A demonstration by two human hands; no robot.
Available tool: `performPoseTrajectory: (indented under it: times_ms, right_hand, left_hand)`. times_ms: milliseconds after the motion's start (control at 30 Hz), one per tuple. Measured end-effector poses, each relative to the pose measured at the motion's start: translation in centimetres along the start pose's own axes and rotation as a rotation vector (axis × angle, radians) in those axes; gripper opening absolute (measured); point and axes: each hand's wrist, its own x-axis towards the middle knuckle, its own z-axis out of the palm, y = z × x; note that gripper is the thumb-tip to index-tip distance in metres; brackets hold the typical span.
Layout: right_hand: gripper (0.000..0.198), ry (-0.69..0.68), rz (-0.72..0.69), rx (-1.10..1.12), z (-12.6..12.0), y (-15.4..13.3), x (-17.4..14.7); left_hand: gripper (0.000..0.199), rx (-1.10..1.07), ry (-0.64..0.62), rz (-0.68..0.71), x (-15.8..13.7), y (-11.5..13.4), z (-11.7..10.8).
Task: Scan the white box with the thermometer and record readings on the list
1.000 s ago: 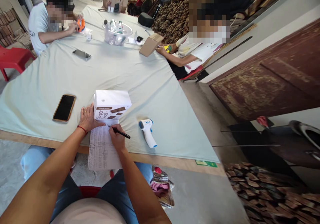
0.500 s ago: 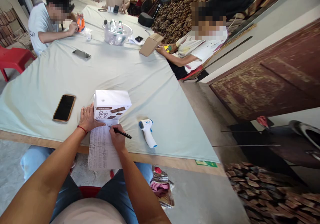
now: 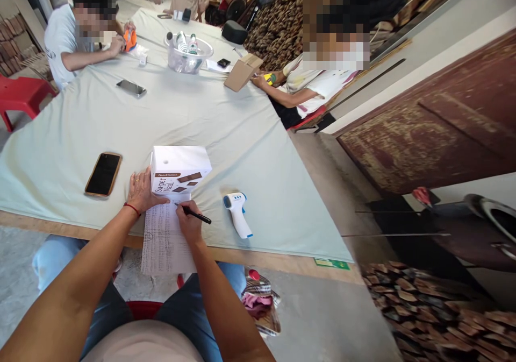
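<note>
My right hand (image 3: pixel 189 223) is closed round a black pen (image 3: pixel 198 214), its tip on a sheet of paper (image 3: pixel 165 243) covered in small writing. The lower part of that sheet hangs past the table's front edge. My left hand (image 3: pixel 141 191) lies with thumb and fingers apart, the thumb across the top of the sheet and the fingers against the left side of a white box (image 3: pixel 181 158). "Super Meal" and brown bars are printed on the box's near face. Right of my right hand lies a white and blue infrared thermometer (image 3: pixel 238 215).
A phone in a brown case (image 3: pixel 104 174) lies left of my hands. Farther off are another phone (image 3: pixel 131 88), a plastic basin of bottles (image 3: pixel 188 61) and a cardboard box (image 3: pixel 243 72). People sit along both sides of the cloth-covered table (image 3: pixel 169 112). Firewood (image 3: pixel 435 319) is stacked at lower right.
My hands, the pen and the paper look almost the same as before. The view has shifted very slightly, and the person at right has moved their head a little.
</note>
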Motion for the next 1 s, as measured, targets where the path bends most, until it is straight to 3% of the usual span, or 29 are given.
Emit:
performPoseTrajectory:
  times_ms: [800,1000]
  right_hand:
    - [0.012,0.042,0.030,0.029,0.16,0.08,0.05]
    - [0.013,0.138,-0.045,-0.025,-0.38,-0.49,-0.11]
  left_hand:
    - [0.122,-0.022,0.004,0.004,0.02,-0.05,-0.06]
    - [0.098,-0.034,0.030,0.046,0.03,-0.37,-0.10]
